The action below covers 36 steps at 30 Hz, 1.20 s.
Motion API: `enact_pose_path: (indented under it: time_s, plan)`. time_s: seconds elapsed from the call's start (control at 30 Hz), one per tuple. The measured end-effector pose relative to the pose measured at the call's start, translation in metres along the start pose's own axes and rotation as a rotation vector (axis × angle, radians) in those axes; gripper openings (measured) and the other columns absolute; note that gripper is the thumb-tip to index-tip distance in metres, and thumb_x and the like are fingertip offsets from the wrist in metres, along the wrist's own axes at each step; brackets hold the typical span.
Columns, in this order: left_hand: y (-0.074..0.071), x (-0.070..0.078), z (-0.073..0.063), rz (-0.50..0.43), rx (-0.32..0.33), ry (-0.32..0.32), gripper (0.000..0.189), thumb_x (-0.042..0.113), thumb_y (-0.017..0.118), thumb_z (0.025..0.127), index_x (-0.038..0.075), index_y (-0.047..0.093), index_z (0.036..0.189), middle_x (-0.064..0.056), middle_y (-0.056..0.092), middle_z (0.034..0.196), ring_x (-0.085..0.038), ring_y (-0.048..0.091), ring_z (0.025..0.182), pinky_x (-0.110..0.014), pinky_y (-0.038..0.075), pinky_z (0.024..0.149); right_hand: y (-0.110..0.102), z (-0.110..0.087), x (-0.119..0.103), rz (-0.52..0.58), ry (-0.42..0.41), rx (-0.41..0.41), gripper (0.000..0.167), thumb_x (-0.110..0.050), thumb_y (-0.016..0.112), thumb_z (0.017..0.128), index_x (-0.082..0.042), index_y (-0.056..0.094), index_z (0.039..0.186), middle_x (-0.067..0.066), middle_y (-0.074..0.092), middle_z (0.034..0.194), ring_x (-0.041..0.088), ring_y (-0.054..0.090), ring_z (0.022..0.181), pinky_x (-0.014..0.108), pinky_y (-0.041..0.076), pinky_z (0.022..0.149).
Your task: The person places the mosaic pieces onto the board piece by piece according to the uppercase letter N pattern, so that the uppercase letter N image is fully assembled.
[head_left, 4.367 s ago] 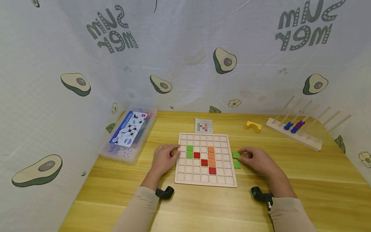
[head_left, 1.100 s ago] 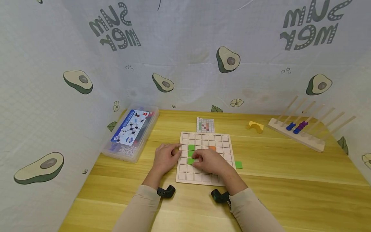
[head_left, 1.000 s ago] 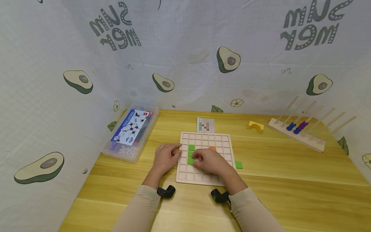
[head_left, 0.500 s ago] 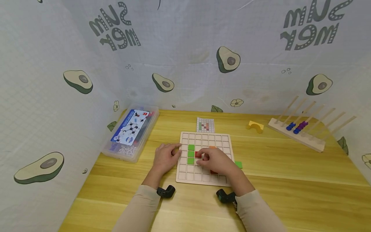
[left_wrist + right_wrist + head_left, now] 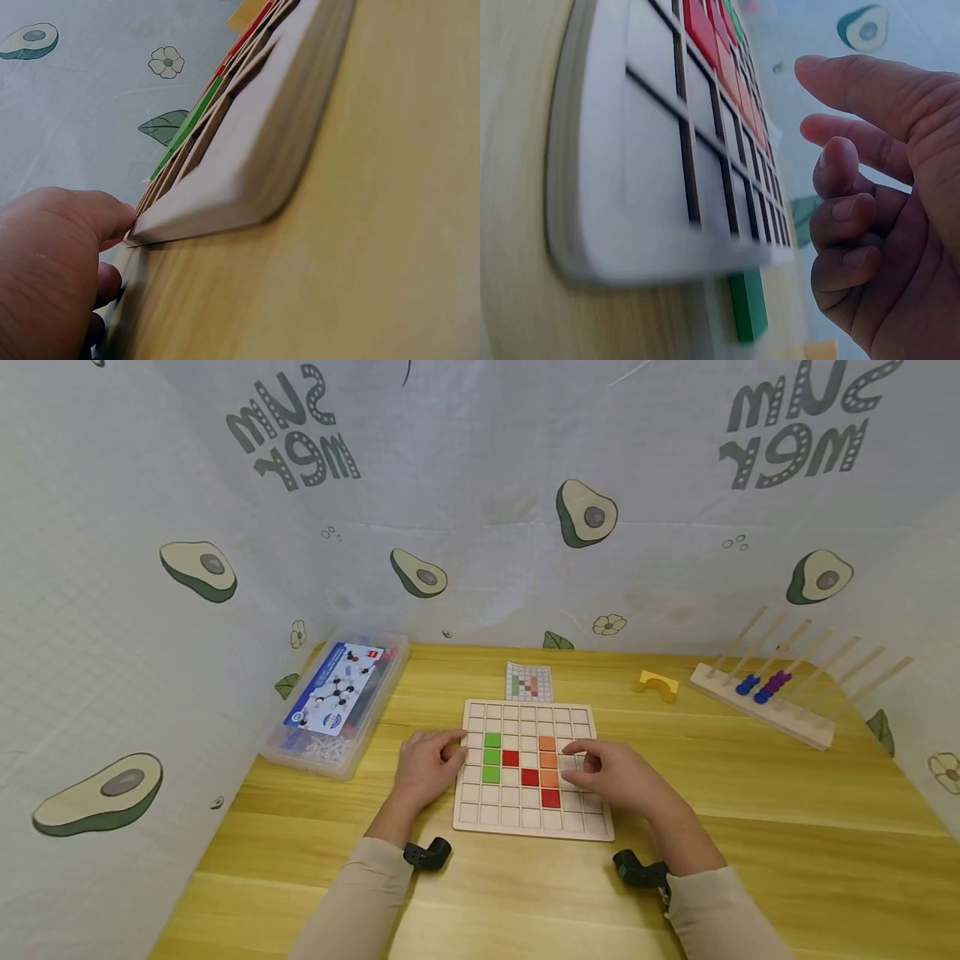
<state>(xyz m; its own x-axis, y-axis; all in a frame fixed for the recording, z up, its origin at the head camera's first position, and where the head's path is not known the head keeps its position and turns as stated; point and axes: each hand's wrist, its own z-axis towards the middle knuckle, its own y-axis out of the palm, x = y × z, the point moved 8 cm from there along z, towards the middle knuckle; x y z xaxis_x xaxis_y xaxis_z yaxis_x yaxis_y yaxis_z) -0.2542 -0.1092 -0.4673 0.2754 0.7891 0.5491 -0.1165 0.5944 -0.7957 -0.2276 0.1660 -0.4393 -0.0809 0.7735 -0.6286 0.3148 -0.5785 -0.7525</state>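
A wooden grid board (image 5: 525, 820) lies flat on the table. Three green tiles (image 5: 492, 757) form a column at its left, three red tiles (image 5: 530, 777) run diagonally, and three orange tiles (image 5: 548, 761) make a second column. My left hand (image 5: 427, 768) touches the board's left edge with its fingertips. Above the right part of the board hovers my right hand (image 5: 626, 777), thumb and index finger apart with nothing between them. One loose green tile (image 5: 748, 306) shows beside the board in the right wrist view; in the head view my right hand hides it.
Behind the board lies a small printed grid card (image 5: 528, 682). A clear plastic case (image 5: 337, 706) with a molecule label stands at the left. At the back right are a yellow arch block (image 5: 657, 683) and a peg rack (image 5: 765, 708) with blue and purple beads.
My right hand carried a green tile from the right of the board into the left column, let go, and has moved back rightward. The left hand stays at the board's edge.
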Motion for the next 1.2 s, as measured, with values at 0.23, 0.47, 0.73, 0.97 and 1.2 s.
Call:
enact_pose_path:
  time_s: [0.23, 0.47, 0.73, 0.97, 1.2]
  plan:
    - [0.000, 0.000, 0.000, 0.012, 0.003, 0.004, 0.030, 0.032, 0.067, 0.098, 0.025, 0.074, 0.126, 0.010, 0.053, 0.067, -0.013, 0.044, 0.074, -0.035, 0.034, 0.078, -0.015, -0.013, 0.026, -0.021, 0.055, 0.007, 0.039, -0.031, 0.074, 0.093, -0.013, 0.068, 0.127, 0.003, 0.053, 0.083, 0.018, 0.049, 0.072, 0.029, 0.038, 0.060]
    - [-0.002, 0.001, 0.000, 0.012, 0.010, 0.009, 0.031, 0.032, 0.068, 0.097, 0.024, 0.075, 0.126, 0.010, 0.051, 0.066, -0.014, 0.044, 0.075, -0.034, 0.032, 0.077, -0.022, -0.022, 0.041, -0.009, 0.072, -0.007, 0.041, -0.030, 0.075, 0.093, -0.011, 0.067, 0.128, 0.004, 0.054, 0.085, 0.018, 0.049, 0.073, 0.029, 0.039, 0.060]
    - [-0.001, 0.001, -0.001, 0.017, 0.018, 0.013, 0.030, 0.032, 0.068, 0.097, 0.023, 0.075, 0.124, 0.010, 0.050, 0.065, -0.014, 0.042, 0.073, -0.034, 0.031, 0.076, -0.023, -0.028, 0.054, -0.008, 0.057, -0.024, 0.046, -0.030, 0.079, 0.089, -0.008, 0.066, 0.127, 0.003, 0.054, 0.085, 0.018, 0.048, 0.075, 0.029, 0.038, 0.062]
    - [-0.002, 0.001, -0.001, 0.016, 0.018, 0.013, 0.030, 0.031, 0.069, 0.096, 0.024, 0.075, 0.124, 0.009, 0.051, 0.066, -0.014, 0.042, 0.073, -0.033, 0.030, 0.076, -0.021, -0.030, 0.061, -0.022, 0.051, -0.025, 0.043, -0.028, 0.079, 0.090, -0.008, 0.067, 0.125, 0.003, 0.054, 0.084, 0.017, 0.048, 0.073, 0.028, 0.037, 0.061]
    - [-0.001, 0.002, -0.001, 0.013, 0.013, 0.010, 0.030, 0.031, 0.068, 0.096, 0.024, 0.075, 0.125, 0.009, 0.051, 0.066, -0.015, 0.041, 0.073, -0.034, 0.030, 0.076, -0.020, -0.031, 0.064, -0.023, 0.053, -0.016, 0.037, -0.025, 0.077, 0.091, -0.008, 0.067, 0.122, 0.003, 0.053, 0.084, 0.017, 0.048, 0.073, 0.028, 0.037, 0.061]
